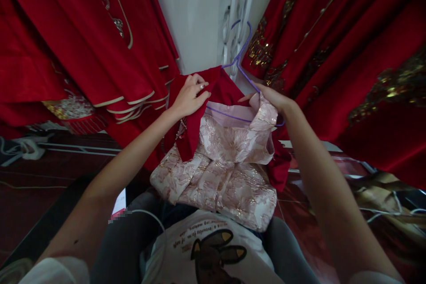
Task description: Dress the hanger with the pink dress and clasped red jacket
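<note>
A pale pink brocade dress (229,142) with metallic gold threads lies across my lap. Inside its neckline runs a purple wire hanger (244,51), whose hook points up and away from me. A red garment (219,82) is around and behind the dress top, with one red flap hanging over the dress on the left. My left hand (191,95) has its fingers curled closed on the red garment at the left shoulder. At the right shoulder my right hand (271,96) grips the dress strap beside the hanger arm, some fingers hidden behind the cloth.
Red embroidered garments hang on the left (89,44) and on the right (359,53), the right ones with gold sequins. White metal rails (238,4) stand between them. Brown bags (382,199) and a pale cord lie at the lower right. A phone-like screen (120,203) shows beside my left thigh.
</note>
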{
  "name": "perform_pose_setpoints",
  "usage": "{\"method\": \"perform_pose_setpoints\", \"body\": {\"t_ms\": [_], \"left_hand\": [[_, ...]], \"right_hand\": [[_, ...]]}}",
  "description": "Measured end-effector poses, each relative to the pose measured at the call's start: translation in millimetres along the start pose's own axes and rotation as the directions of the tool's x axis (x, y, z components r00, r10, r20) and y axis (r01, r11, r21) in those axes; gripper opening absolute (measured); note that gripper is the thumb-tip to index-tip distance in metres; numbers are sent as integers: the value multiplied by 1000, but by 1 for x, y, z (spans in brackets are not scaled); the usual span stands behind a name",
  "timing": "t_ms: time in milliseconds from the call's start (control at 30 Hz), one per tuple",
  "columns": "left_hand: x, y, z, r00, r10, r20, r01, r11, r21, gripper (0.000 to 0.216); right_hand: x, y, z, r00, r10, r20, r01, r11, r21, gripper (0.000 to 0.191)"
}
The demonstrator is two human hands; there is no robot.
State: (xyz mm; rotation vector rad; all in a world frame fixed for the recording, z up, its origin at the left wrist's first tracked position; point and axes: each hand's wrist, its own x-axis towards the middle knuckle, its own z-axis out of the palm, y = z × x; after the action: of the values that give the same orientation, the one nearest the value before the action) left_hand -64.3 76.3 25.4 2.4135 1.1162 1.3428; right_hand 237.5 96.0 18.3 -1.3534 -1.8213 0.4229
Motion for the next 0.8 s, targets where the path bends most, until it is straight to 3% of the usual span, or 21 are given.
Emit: {"method": "perform_pose_setpoints", "body": {"t_ms": [100,200,333,467,600,700,800], "left_hand": [[13,-5,-3,993,111,-38,-106,988,109,10],[27,-16,1,995,96,12,-96,983,154,11],[36,-23,10,996,-8,94,-19,960,279,19],[34,-16,18,990,-18,141,-27,950,311,24],[31,-9,24,989,-28,147,-15,959,283,26],[31,-10,25,990,-35,136,-4,962,274,26],[30,-15,23,993,-15,118,-18,961,276,25]], "right_hand": [[0,-1,6,997,64,35,-67,995,80,28],[1,0,8,992,23,-122,-2,986,169,10],[0,-2,-8,958,-111,-266,167,966,198,31],[-4,-8,-46,956,-227,-185,221,974,-54,35],[-13,-11,-76,957,-235,-169,141,888,-438,35],[-25,-4,-98,969,-158,-191,22,820,-572,30],[-44,8,-129,986,26,-165,-127,763,-634,31]]}}
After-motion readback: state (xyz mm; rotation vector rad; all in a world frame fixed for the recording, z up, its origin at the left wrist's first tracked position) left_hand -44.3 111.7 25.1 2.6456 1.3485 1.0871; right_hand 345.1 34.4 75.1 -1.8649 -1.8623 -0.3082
